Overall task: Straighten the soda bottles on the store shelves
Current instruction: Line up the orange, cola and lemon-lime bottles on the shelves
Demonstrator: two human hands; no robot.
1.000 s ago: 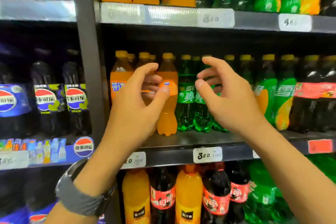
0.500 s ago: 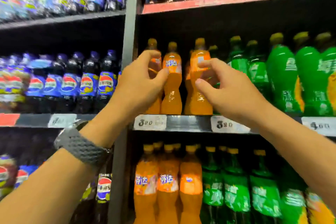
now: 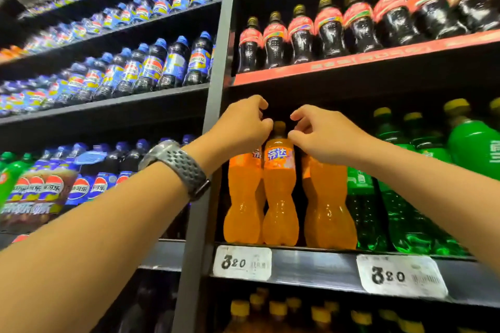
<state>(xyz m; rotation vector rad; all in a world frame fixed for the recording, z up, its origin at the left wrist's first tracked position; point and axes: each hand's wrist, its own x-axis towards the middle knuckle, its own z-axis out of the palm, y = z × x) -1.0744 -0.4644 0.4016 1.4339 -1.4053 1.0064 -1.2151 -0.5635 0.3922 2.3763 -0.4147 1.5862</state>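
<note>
Head view: three orange Fanta bottles at shelf front, right of grey upright.
Left hand curls round left Fanta bottle neck; right hand curls round right Fanta bottle neck. Middle Fanta bottle stands upright between them, cap showing. Green Sprite bottles just right.

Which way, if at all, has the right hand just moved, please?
Yes, upward: the right hand has risen from label height to the necks of the Fanta bottles, farther above the shelf edge.
</note>
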